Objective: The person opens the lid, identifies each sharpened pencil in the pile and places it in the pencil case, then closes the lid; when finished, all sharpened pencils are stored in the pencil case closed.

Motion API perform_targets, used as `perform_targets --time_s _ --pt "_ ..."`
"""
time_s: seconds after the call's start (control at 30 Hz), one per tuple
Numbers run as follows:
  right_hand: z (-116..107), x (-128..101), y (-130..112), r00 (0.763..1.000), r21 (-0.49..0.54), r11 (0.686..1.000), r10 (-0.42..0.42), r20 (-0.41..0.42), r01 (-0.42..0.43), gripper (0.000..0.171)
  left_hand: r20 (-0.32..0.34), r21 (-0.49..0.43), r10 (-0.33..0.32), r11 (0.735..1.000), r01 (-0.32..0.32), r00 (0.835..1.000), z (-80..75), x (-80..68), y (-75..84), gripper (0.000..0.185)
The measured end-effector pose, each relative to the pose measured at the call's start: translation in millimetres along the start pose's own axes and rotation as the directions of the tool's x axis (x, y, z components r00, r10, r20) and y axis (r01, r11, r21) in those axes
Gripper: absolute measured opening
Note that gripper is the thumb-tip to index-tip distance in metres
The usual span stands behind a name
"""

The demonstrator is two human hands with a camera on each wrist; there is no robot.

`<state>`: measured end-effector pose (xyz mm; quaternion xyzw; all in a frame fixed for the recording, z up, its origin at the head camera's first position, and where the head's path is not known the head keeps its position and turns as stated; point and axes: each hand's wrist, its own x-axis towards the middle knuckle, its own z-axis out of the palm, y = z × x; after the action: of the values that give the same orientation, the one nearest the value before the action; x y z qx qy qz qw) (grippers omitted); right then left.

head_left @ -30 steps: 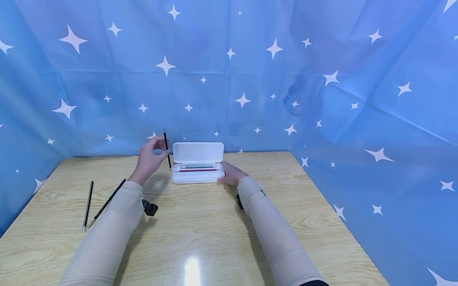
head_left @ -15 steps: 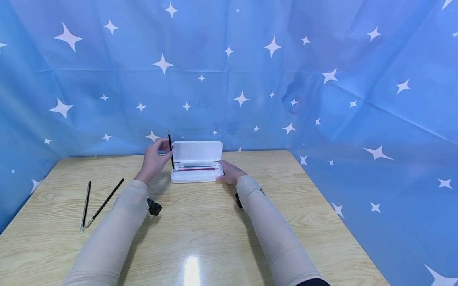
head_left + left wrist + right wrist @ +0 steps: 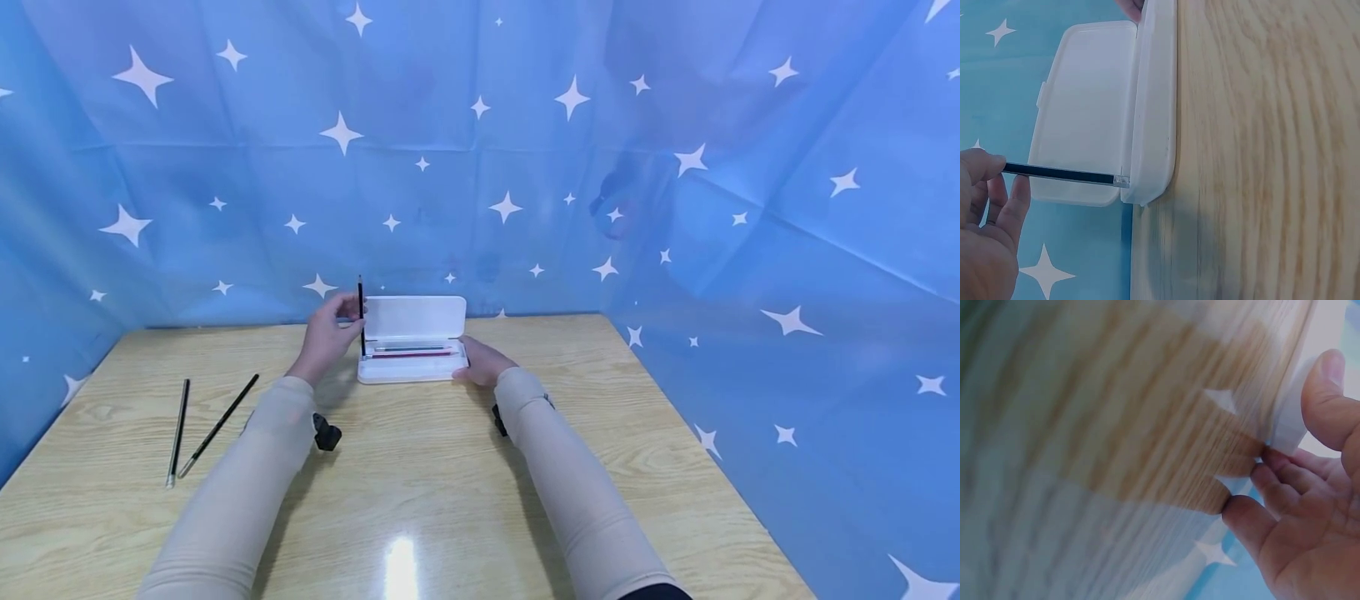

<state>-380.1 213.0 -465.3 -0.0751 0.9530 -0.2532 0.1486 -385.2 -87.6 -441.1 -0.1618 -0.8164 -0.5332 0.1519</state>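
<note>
My left hand (image 3: 324,337) pinches a black pencil (image 3: 362,310) between thumb and fingers, holding it nearly upright at the left end of a white pencil case (image 3: 412,373). In the left wrist view the pencil's light-coloured end (image 3: 1121,180) is at the case's rim; whether it touches inside cannot be told. The case stands open, its lid (image 3: 416,317) raised at the back. A red pencil (image 3: 412,356) and a bluish-grey one (image 3: 408,348) lie inside lengthwise. My right hand (image 3: 486,363) holds the case's right end, thumb (image 3: 1329,381) on its front side.
Two dark pencils (image 3: 178,429) lie apart from the case on the left of the wooden table (image 3: 420,467). A blue star-patterned cloth (image 3: 450,183) hangs right behind the table's back edge and along its sides.
My left hand has moved right, bringing the black pencil from beside the case to its left end, and the pencil now stands straighter. The right hand stays on the case.
</note>
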Motion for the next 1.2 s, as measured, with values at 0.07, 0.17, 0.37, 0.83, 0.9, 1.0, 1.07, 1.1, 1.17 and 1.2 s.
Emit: perform_targets --time_s 0.07,0.17,0.37,0.83,0.9,1.0,1.07,1.1,1.17,1.2 --pt "-1 -1 -1 1.0 0.003 1.0 -0.006 -0.003 0.006 0.075 0.0 -0.005 0.0 1.0 0.0 1.0 0.5 0.4 0.7 0.034" --pt "-2 -2 -2 1.0 -0.002 1.0 -0.017 -0.002 0.017 0.073 0.003 -0.004 -0.002 1.0 0.002 1.0 0.7 0.4 2.6 0.034" --pt "-2 -3 -3 1.0 -0.02 1.0 -0.024 0.01 0.024 0.073 0.016 0.005 0.002 1.0 -0.002 1.0 3.0 0.9 4.1 0.034" --pt "-2 -2 0 1.0 -0.001 1.0 -0.021 0.015 0.021 0.073 0.125 0.047 -0.015 0.999 0.009 0.992 18.1 5.5 3.4 0.032" --pt "-3 -2 0 1.0 -0.001 1.0 -0.02 0.016 0.02 0.073 0.159 0.076 -0.01 0.997 -0.002 0.987 20.7 7.1 3.5 0.033" --pt "-3 -1 0 1.0 -0.006 1.0 -0.015 0.016 0.015 0.074 0.212 0.154 0.0 0.988 -0.033 0.977 24.6 9.4 5.0 0.033" --pt "-2 -1 0 1.0 -0.012 1.0 -0.005 0.015 0.006 0.076 0.248 0.209 0.009 0.976 -0.063 0.969 26.9 10.5 6.3 0.032" --pt "-2 0 0 1.0 -0.015 1.0 -0.002 0.014 0.002 0.076 0.263 0.234 0.01 0.97 -0.074 0.965 27.8 11.0 6.8 0.031" --pt "-1 1 -1 1.0 -0.021 1.0 0.007 0.016 -0.006 0.078 0.283 0.273 0.007 0.958 -0.088 0.959 29.0 11.1 7.5 0.027" --pt "-1 1 -1 1.0 -0.022 1.0 0.011 0.015 -0.011 0.078 0.29 0.287 0.001 0.954 -0.088 0.957 29.5 11.1 7.3 0.027"
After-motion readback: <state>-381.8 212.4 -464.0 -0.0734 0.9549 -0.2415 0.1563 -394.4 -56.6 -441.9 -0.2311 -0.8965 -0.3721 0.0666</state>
